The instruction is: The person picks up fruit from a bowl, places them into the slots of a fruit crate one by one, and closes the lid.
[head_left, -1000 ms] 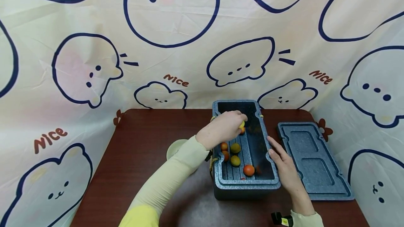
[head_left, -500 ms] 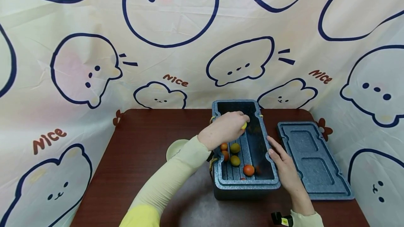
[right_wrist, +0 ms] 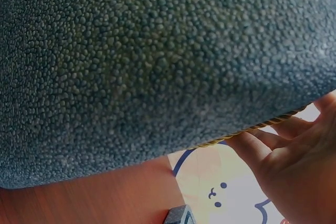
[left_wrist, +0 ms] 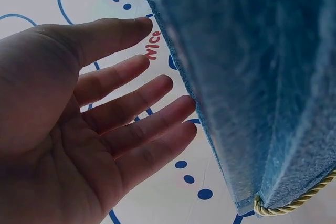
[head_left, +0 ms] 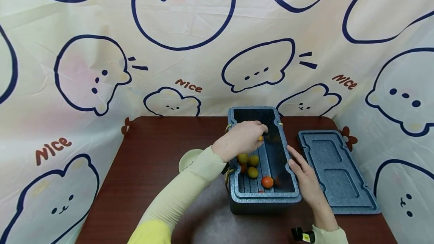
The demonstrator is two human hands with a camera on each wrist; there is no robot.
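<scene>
My left hand hangs over the blue-grey foam box; its fingers look slightly bent in the head view. In the left wrist view the left hand has its fingers spread, nothing held, beside the box wall. Inside the box lie several small balls: yellow-green balls in a cluster and an orange ball nearer the front. Another orange ball peeks out beneath my left hand. My right hand rests against the box's right side with fingers extended; the right wrist view shows the right hand at the rope.
A matching foam lid lies on the table to the right of the box. Left of the box, a pale green bowl is partly hidden by my left sleeve. Yellow rope hangs at the box's left side. A patterned cloth surrounds the brown table.
The yellow ball in my left fingers has been let go. A yellow-green ball now sits at the left of the cluster, over where an orange ball showed. My right hand stays put.
</scene>
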